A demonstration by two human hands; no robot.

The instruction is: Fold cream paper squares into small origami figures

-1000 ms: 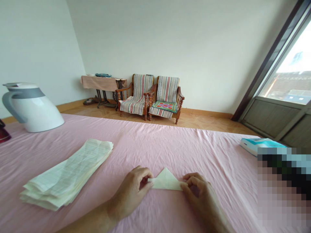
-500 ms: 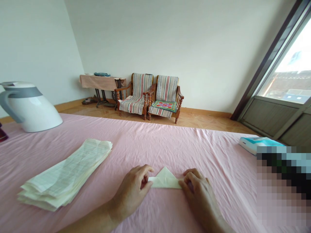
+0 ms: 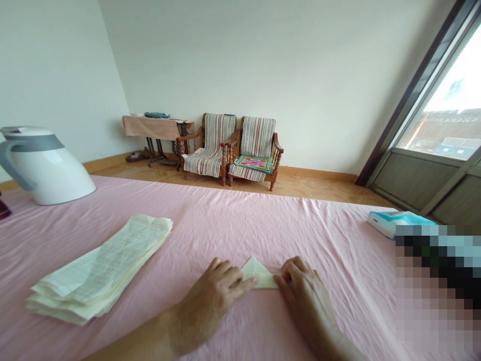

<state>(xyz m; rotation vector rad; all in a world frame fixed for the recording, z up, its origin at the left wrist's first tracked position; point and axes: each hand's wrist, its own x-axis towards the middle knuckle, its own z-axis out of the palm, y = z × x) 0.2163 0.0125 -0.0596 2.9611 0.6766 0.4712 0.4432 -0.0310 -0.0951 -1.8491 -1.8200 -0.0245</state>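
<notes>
A small folded piece of pale paper (image 3: 260,277) lies on the pink cloth between my hands, its peak pointing away from me and a straight band along its near edge. My left hand (image 3: 218,287) covers the left end, with the thumb laid along the band and the other fingers curled. At the right end, my right hand (image 3: 300,286) pinches the paper between thumb and bent fingers. To the left rests a stack of pale paper sheets (image 3: 103,265), long and loosely layered.
A pink cloth (image 3: 210,220) covers the table. At the far left stands a white and grey jug (image 3: 62,168). A blue and white tissue pack (image 3: 391,223) lies at the right, beside a pixelated patch. Two wooden chairs (image 3: 251,150) stand beyond the table.
My left hand has slid rightward over the folded paper, its thumb now along the band and hiding the left end. The right hand stays at the right end, almost unmoved.
</notes>
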